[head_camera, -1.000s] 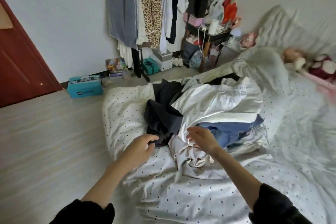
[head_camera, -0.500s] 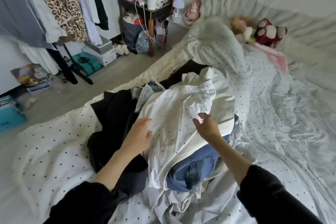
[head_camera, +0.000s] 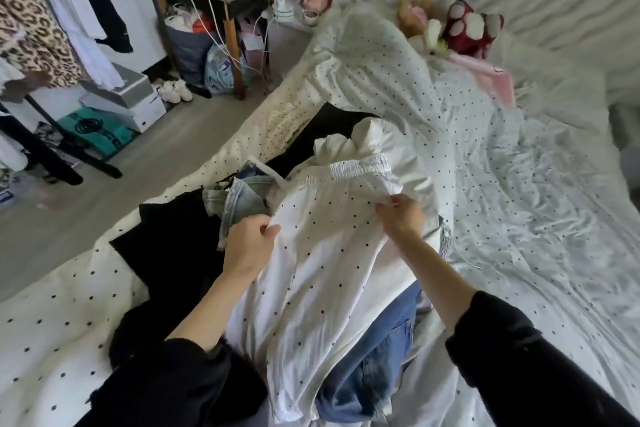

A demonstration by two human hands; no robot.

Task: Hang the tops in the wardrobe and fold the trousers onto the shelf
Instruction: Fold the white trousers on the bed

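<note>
Item: white dotted trousers (head_camera: 329, 253), newly taken up from the pile on the bed (head_camera: 519, 218).
Half a second earlier both hands only reached; left hand (head_camera: 247, 246) and right hand (head_camera: 401, 218) now pinched the side edges below the elastic waistband, so folding could likely begin. Soft, creased cloth, draped over jeans (head_camera: 374, 367).
</note>
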